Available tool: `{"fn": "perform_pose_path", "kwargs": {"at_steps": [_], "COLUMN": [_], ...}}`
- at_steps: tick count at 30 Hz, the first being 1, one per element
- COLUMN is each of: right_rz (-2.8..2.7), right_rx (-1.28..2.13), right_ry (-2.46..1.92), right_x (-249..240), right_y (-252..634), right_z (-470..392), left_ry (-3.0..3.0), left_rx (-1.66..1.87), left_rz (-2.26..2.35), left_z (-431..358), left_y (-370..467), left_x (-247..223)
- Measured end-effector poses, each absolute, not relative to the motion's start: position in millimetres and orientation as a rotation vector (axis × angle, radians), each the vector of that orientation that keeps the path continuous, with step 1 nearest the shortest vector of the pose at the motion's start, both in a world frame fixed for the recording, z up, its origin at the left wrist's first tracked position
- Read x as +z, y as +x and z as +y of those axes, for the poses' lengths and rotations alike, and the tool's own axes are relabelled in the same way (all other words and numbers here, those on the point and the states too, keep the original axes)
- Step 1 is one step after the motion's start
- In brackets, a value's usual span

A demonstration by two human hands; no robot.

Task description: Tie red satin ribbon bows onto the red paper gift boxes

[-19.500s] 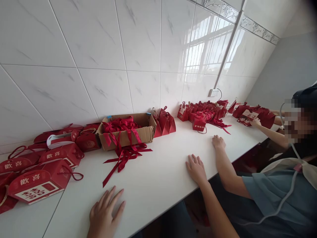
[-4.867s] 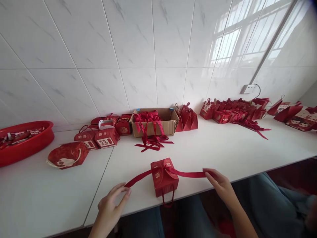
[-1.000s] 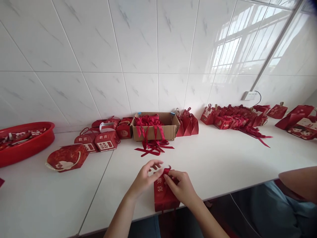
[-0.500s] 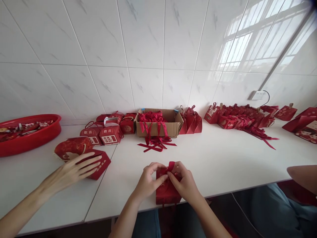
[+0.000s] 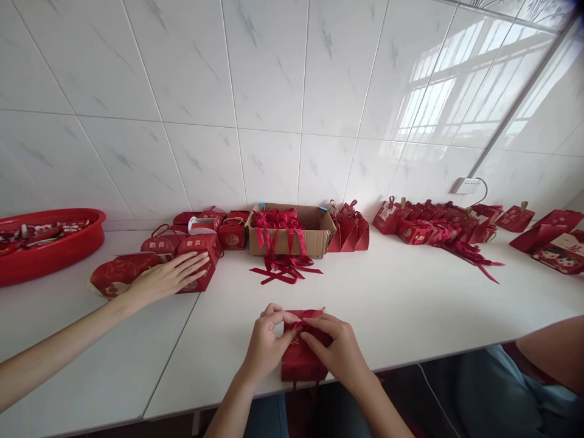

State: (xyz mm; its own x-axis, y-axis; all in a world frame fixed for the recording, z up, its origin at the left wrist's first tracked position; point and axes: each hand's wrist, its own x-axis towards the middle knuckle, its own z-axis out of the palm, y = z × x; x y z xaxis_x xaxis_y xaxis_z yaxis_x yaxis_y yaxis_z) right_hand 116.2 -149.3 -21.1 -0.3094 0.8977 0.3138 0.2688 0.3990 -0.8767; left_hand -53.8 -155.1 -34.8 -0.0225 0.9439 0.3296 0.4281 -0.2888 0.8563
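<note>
A red gift box (image 5: 303, 361) lies at the table's front edge between my two hands, with ribbon ends hanging down over that edge. Across its upper part runs a red ribbon (image 5: 298, 324). My left hand (image 5: 270, 333) pinches the ribbon from the left between thumb and finger. From the other side my right hand (image 5: 332, 342) pinches it too, fingertips close to those of the left. How the ribbon is looped under the fingers is partly hidden.
A cardboard box (image 5: 292, 243) of red ribbons stands behind, with finished-looking red boxes (image 5: 429, 222) to the right. At left, a co-worker's hand (image 5: 171, 277) touches a red box near a red basin (image 5: 55, 249) of sweets. Another person's arm (image 5: 554, 350) is at right.
My fingers have pulled the raised ribbon loop down flat and now pinch it lower and slightly left. The co-worker's hand has moved a red box back toward the other boxes.
</note>
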Motion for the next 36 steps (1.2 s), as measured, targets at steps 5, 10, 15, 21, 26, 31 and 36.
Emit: {"fn": "perform_pose_path", "kwargs": {"at_steps": [5, 10, 15, 21, 26, 31, 36], "right_rz": [-1.721, -1.598, -1.776, -1.794, -1.691, -1.788, -1.922], "right_rx": [0.817, 0.937, 1.017, 0.994, 0.973, 0.934, 0.784], "right_ry": [-1.121, -1.19, -1.152, -1.142, -1.158, -1.199, -1.256], "right_x": [-33.0, -41.4, -37.0, -32.8, -35.3, -25.9, -19.9], "right_y": [113.8, 114.0, 113.7, 110.4, 106.9, 116.1, 135.2], "right_z": [-148.1, -145.7, -147.7, -147.5, -151.4, -159.4, -158.3], "left_ry": [1.709, 1.744, 1.787, 1.757, 1.889, 1.776, 1.812], "left_rx": [1.264, 1.216, 1.188, 1.251, 1.129, 1.1, 0.976], "left_rz": [1.363, 1.372, 1.351, 1.328, 1.292, 1.282, 1.202], "left_z": [-155.7, -155.2, -149.2, -152.8, -165.0, -162.0, -161.7], "left_y": [-53.2, -50.1, -47.5, -48.1, -52.0, -54.4, -55.0], "left_x": [-33.4, -26.4, -27.3, -22.4, -19.6, -22.0, -9.7]}}
